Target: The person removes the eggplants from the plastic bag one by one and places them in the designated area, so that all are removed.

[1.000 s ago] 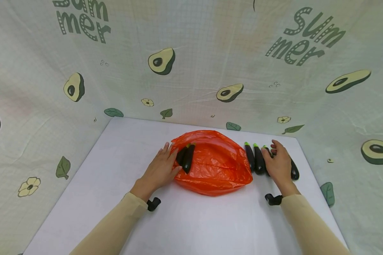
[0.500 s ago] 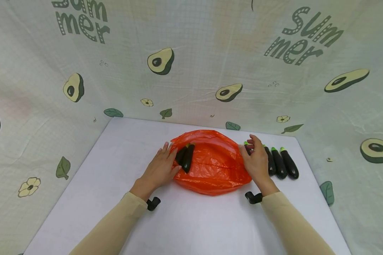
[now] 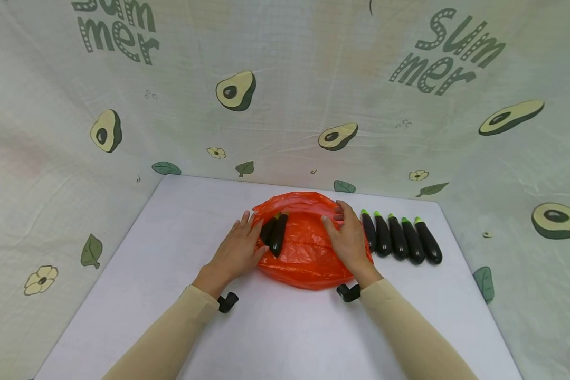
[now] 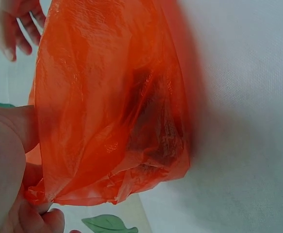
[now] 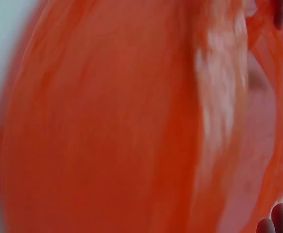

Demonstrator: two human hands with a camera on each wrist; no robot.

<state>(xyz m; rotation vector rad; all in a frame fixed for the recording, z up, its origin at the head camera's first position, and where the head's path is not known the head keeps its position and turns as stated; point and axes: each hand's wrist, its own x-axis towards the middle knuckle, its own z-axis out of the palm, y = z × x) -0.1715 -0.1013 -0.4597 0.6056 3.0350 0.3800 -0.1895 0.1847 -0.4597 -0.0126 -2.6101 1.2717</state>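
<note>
An orange-red plastic bag [image 3: 309,253] lies with its mouth spread wide. Two dark eggplants [image 3: 278,235] with green stem ends lie at its left inside, and they show as a dark shape through the film in the left wrist view. My left hand [image 3: 236,248] holds the bag's left rim; in the left wrist view a bunched bit of film sits among its fingers. Over the right part of the bag's mouth is my right hand [image 3: 348,237], thumb and fingers apart with nothing between them. Its fingertips [image 5: 279,218] show low in the right wrist view.
Several eggplants [image 3: 399,237] lie side by side in a row to the right of the bag, stems away from me. All this is on a white table [image 3: 275,332]. A cloth [image 3: 285,95] printed with avocados hangs behind and at the sides.
My right hand has moved left, from above the row of eggplants to over the bag, uncovering the row. My left hand has stayed at the bag's left rim.
</note>
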